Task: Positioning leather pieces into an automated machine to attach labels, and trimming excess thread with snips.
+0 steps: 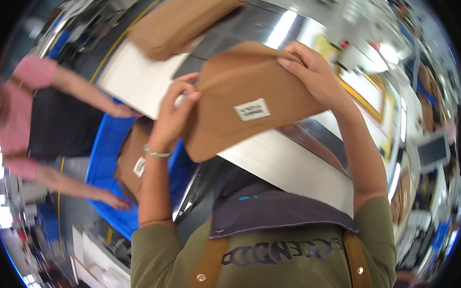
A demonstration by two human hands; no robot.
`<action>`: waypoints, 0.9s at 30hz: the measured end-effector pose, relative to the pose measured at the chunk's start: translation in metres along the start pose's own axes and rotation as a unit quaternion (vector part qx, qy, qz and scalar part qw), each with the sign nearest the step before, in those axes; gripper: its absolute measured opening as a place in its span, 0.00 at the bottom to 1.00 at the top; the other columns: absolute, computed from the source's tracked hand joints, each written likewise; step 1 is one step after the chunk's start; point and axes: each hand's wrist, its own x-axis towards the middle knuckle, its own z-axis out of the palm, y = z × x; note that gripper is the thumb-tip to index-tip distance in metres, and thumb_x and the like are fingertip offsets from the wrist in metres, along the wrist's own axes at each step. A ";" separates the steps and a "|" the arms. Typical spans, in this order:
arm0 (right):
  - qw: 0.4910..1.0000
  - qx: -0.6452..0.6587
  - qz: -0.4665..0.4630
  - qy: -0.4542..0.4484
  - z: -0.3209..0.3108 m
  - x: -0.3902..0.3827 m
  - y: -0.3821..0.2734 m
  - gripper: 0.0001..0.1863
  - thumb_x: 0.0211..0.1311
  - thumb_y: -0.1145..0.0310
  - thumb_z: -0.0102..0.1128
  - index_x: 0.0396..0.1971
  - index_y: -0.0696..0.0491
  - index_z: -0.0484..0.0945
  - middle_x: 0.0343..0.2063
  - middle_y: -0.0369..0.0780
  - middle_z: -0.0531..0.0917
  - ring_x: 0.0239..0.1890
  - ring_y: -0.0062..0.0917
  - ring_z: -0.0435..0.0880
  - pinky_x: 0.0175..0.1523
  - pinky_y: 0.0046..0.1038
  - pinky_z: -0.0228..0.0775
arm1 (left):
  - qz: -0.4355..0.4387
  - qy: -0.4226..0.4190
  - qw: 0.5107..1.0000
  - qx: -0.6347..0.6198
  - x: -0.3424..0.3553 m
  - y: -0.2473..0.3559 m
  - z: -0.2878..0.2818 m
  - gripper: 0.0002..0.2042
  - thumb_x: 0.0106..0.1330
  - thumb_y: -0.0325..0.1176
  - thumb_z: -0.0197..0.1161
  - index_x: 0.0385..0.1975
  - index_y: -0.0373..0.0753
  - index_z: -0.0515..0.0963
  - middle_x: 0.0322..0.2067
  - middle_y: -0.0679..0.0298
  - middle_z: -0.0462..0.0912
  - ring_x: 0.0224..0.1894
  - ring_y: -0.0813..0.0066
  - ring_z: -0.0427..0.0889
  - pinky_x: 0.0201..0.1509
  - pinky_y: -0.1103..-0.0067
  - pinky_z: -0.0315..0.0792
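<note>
At twelve o'clock, ahead of the worker, a brown panel (238, 89) is held aloft, tilted, above the pale work surface (288, 164), its white label (252, 110) facing the worker. The right hand (316, 72) pinches its edge toward one o'clock, thumb on the near face; the left hand (175, 114) grasps the edge near ten o'clock with its fingertips. Good handling here probably means light, even tension between both grips, since the top edge bows and a corner droops toward seven o'clock. Thumbs are best kept off the label, and the panel clear of the blue bin (100, 162) at nine o'clock.
</note>
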 end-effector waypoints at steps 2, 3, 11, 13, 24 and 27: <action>0.991 0.125 0.050 -0.008 -0.018 -0.028 -0.019 0.11 0.80 0.61 0.62 0.43 0.54 0.80 0.32 0.30 0.82 0.37 0.12 0.78 0.46 0.23 0.72 | -0.089 -0.054 0.969 -0.222 0.004 0.024 0.002 0.04 0.83 0.31 0.58 0.43 0.41 0.73 0.45 0.69 0.82 0.51 0.79 0.77 0.60 0.77 0.71; 0.990 0.099 0.100 0.022 -0.025 -0.044 -0.026 0.11 0.80 0.61 0.62 0.43 0.54 0.80 0.32 0.30 0.82 0.37 0.12 0.78 0.46 0.23 0.72 | -0.081 -0.075 0.962 -0.249 0.008 0.036 0.005 0.05 0.85 0.32 0.57 0.43 0.41 0.72 0.44 0.71 0.79 0.49 0.81 0.75 0.59 0.80 0.69; 0.953 0.190 0.178 0.157 -0.088 -0.186 -0.019 0.08 0.80 0.66 0.61 0.50 0.52 0.81 0.41 0.27 0.85 0.43 0.06 0.80 0.49 0.14 0.73 | -0.108 -0.257 0.898 -0.341 0.029 0.104 0.109 0.16 0.79 0.25 0.63 0.64 0.36 0.74 0.40 0.72 0.82 0.41 0.89 0.78 0.48 0.86 0.72; 0.938 0.204 0.203 0.193 -0.100 -0.214 -0.005 0.10 0.81 0.66 0.59 0.55 0.52 0.81 0.44 0.28 0.86 0.44 0.05 0.81 0.49 0.12 0.74 | -0.065 -0.321 0.908 -0.262 0.039 0.112 0.138 0.28 0.73 0.21 0.68 0.73 0.36 0.73 0.40 0.72 0.82 0.41 0.89 0.78 0.49 0.86 0.73; 0.861 0.356 0.208 0.298 -0.101 -0.287 0.048 0.14 0.82 0.66 0.60 0.58 0.57 0.82 0.48 0.34 0.89 0.47 0.09 0.87 0.54 0.15 0.80 | -0.106 -0.382 0.881 -0.259 0.056 0.140 0.198 0.26 0.71 0.21 0.67 0.71 0.35 0.75 0.44 0.72 0.79 0.46 0.85 0.79 0.55 0.84 0.73; 0.873 0.316 0.239 0.285 -0.111 -0.319 0.046 0.14 0.81 0.67 0.61 0.59 0.56 0.82 0.47 0.33 0.88 0.47 0.09 0.86 0.53 0.15 0.78 | -0.134 -0.450 0.830 -0.300 0.047 0.153 0.197 0.28 0.72 0.24 0.68 0.72 0.32 0.73 0.46 0.70 0.80 0.46 0.83 0.80 0.56 0.84 0.73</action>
